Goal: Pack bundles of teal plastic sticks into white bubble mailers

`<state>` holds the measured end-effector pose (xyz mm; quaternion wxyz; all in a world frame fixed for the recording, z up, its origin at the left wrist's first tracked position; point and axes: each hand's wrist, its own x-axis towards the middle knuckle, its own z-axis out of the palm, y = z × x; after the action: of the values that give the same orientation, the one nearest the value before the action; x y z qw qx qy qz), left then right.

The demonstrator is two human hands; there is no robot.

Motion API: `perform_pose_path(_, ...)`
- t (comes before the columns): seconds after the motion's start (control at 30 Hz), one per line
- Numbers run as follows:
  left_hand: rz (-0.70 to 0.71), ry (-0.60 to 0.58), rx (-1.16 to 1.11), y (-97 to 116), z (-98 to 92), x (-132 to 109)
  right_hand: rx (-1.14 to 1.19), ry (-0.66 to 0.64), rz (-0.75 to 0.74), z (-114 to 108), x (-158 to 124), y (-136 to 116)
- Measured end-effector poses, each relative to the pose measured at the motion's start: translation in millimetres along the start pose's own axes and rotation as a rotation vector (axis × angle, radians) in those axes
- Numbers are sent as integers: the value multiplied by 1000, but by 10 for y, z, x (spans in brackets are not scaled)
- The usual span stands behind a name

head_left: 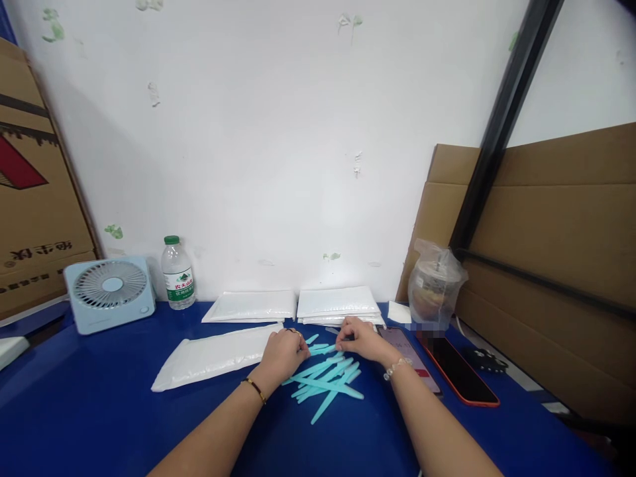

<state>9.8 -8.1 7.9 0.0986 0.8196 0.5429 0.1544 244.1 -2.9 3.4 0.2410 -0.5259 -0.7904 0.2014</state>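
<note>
A loose pile of slim turquoise plastic sticks [328, 385] lies crossed on the blue table, each tapering toward its ends. At the far side of the pile, my left hand [284, 354] pinches one end of a turquoise stick [324, 350]. My right hand [360, 339] has its thumb and fingers closed at the other end of that stick. Just left of my left hand lies a padded white packet [218, 356], its right end close to the fingers. What exactly the sticks are cannot be made out.
White packets lie in two groups, left [251, 306] and right [338, 302], along the wall. A fan [110, 291] and water bottle [179, 275] stand left. Right are a phone [405, 348], an orange-edged phone [462, 371], a bagged cup [434, 285] and cardboard [556, 252].
</note>
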Motion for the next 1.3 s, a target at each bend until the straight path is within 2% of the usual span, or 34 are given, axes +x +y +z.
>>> perform_pose_path(0.13, -39, 60, -9, -38, -46, -1, 2, 84, 41, -80, -19, 43)
perform_pose_path(0.2, -28, 76, -42, -17, -55, -19, -6, 83, 32, -98, -36, 14)
perform_pose_path(0.37, 74, -21, -64, 84, -23, -70, -17, -68, -37, -27, -48, -95)
perform_pose_path(0.5, 83, -64, -54, 92, -5, -67, -10, -119, -62, 4, -37, -89)
perform_pose_path(0.67, -21, -28, -86, 56, -58, -36, 18, 4, -35, -78, -50, -81)
perform_pose_path(0.87, -23, 3, -132, 48, -46, -18, 4, -17, -66, -63, -32, -109)
perform_pose_path(1.07, -53, 29, -105, 0, -39, -22, -60, 128, 13, -121, -40, 0)
perform_pose_path(1.17, -7, 42, -102, 36, -25, -40, -96, 49, -52, -113, -54, -19)
perform_pose_path(1.3, 69, -1, -61, 92, 28, -58, -141, -51, -90, -25, -44, -59)
